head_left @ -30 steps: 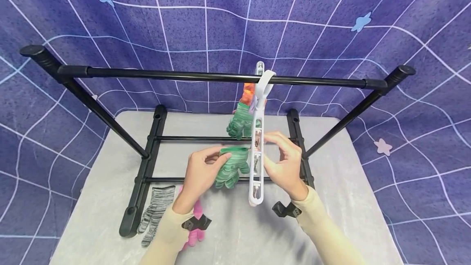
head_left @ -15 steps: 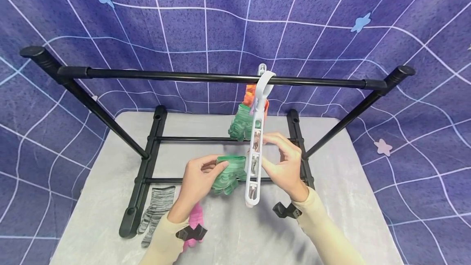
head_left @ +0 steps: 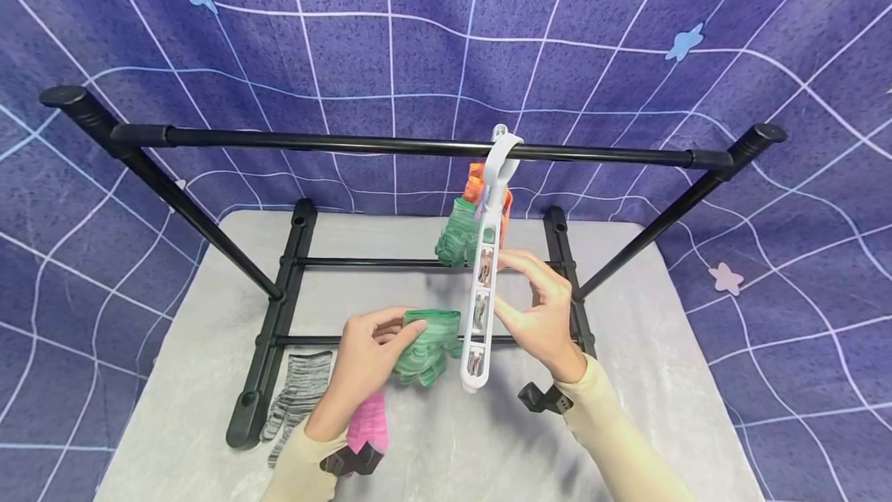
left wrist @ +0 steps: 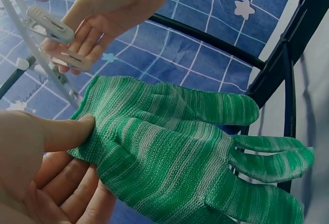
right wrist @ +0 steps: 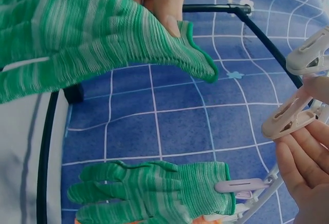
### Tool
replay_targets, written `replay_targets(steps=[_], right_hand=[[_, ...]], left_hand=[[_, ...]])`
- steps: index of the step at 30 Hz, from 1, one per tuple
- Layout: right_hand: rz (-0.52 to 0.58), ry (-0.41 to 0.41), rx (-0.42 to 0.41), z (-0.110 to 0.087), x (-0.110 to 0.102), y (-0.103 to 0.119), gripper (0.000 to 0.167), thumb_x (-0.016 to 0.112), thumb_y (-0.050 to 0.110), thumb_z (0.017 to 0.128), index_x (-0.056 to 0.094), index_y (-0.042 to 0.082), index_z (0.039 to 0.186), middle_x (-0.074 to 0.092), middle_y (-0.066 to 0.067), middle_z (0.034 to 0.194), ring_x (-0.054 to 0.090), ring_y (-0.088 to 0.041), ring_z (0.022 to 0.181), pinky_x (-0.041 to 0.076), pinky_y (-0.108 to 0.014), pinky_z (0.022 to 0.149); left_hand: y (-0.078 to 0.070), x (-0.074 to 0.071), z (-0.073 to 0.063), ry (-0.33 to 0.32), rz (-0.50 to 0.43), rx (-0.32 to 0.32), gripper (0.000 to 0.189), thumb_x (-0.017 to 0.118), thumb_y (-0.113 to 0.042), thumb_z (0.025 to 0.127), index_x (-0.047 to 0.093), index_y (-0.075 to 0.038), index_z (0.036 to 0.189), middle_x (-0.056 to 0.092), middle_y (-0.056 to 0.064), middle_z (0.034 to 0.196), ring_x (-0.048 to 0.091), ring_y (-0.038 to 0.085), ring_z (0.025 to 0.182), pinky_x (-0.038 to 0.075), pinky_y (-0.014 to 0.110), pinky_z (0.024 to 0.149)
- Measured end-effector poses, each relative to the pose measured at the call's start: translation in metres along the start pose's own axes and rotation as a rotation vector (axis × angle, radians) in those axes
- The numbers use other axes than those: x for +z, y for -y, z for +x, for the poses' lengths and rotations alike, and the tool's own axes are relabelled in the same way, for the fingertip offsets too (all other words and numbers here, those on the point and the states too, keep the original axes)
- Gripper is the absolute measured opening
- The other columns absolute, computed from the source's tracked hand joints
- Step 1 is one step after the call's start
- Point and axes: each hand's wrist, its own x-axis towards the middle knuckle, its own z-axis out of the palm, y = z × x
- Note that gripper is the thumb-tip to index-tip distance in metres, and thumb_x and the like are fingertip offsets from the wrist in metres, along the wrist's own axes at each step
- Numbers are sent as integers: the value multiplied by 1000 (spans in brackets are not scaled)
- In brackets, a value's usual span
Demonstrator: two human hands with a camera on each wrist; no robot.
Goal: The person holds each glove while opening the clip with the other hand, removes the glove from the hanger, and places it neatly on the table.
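My left hand (head_left: 369,355) pinches a green striped knit glove (left wrist: 169,152) at its cuff, thumb on top and fingers beneath. The glove lies just left of a white clip hanger (head_left: 481,308), apart from it. At the hanger's right side, my right hand (head_left: 540,304) pinches a beige clip (right wrist: 290,116) between thumb and fingers. Another green striped glove (right wrist: 149,188) hangs farther along the hanger, its cuff in a pale purple clip (right wrist: 241,185). Something orange (head_left: 475,183) hangs behind that glove, partly hidden.
The hanger's hook loops over the bar (head_left: 334,143) of a black rack. On the grey tabletop (head_left: 446,448), a grey striped glove (head_left: 307,378) and a pink knit item (head_left: 369,421) lie at lower left, partly under my left arm. A purple patterned cloth (head_left: 348,45) stands behind.
My left hand has drawn the green glove down and to the left, away from the hanger. The hanger's near end has swung slightly left. My right hand has hardly moved.
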Motion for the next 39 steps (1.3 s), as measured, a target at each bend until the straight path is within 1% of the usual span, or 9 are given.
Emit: replay_targets(steps=[5, 9, 14, 19, 25, 29, 31, 34, 39], right_hand=[[-8, 12, 2, -1, -1, 0, 38, 83, -3, 81, 74, -10, 117, 75, -23, 108, 72, -21, 102, 59, -35, 98], [-35, 12, 17, -2, -3, 0, 40, 84, -6, 78, 75, -8, 117, 76, -21, 107, 72, -20, 101, 59, -33, 98], [-60, 24, 48, -3, -3, -1, 42, 88, -1, 78, 77, -4, 118, 77, -17, 108, 73, -19, 100, 59, -32, 97], [-132, 80, 53, -4, -8, -5, 47, 91, 6, 78, 76, 0, 123, 77, -14, 114, 73, -22, 103, 57, -32, 100], [-228, 147, 64, -2, -20, -14, 49, 84, -6, 80, 73, -1, 128, 76, -15, 117, 72, -25, 104, 55, -30, 103], [-271, 151, 94, 4, -27, -24, 51, 82, -10, 83, 71, -1, 132, 75, -15, 119, 71, -29, 106, 53, -29, 105], [-260, 126, 116, 9, -28, -29, 51, 82, -11, 84, 71, -2, 133, 75, -16, 118, 70, -32, 106, 53, -28, 106], [-185, 84, 149, 16, -27, -36, 50, 81, -14, 85, 70, -4, 134, 75, -19, 118, 70, -34, 108, 54, -31, 106], [-61, 49, 180, 24, -22, -46, 52, 77, -19, 86, 68, -6, 136, 73, -22, 119, 69, -25, 113, 55, -36, 107]], left_hand=[[6, -4, -6, -19, 23, -34, 27, 86, -31, 94, 83, -15, 116, 81, 1, 104, 76, 14, 95, 63, 30, 89], [11, -8, -8, -31, 22, -56, 31, 86, -33, 94, 83, -13, 118, 80, 4, 111, 76, 17, 100, 63, 33, 93], [15, -12, -11, -44, -2, -76, 32, 85, -29, 95, 82, -10, 120, 80, 8, 111, 77, 19, 101, 62, 30, 93], [17, -14, -15, -42, -24, -89, 31, 85, -27, 95, 81, -7, 119, 80, 9, 112, 77, 18, 102, 62, 27, 93], [20, -17, -25, -40, -26, -130, 33, 85, -25, 95, 80, -4, 120, 80, 10, 111, 77, 17, 102, 61, 24, 91], [21, -20, -33, -51, -3, -138, 36, 84, -24, 96, 78, -1, 123, 79, 13, 115, 76, 18, 104, 60, 23, 91], [20, -20, -36, -52, -12, -143, 36, 84, -24, 96, 78, -1, 122, 79, 12, 114, 76, 17, 103, 61, 23, 90], [20, -21, -41, -49, -38, -142, 32, 85, -23, 95, 80, -3, 120, 80, 10, 107, 77, 15, 99, 62, 23, 88], [24, -19, -50, -35, -77, -152, 28, 85, -19, 94, 81, -3, 116, 81, 4, 96, 77, 11, 89, 63, 24, 83]])
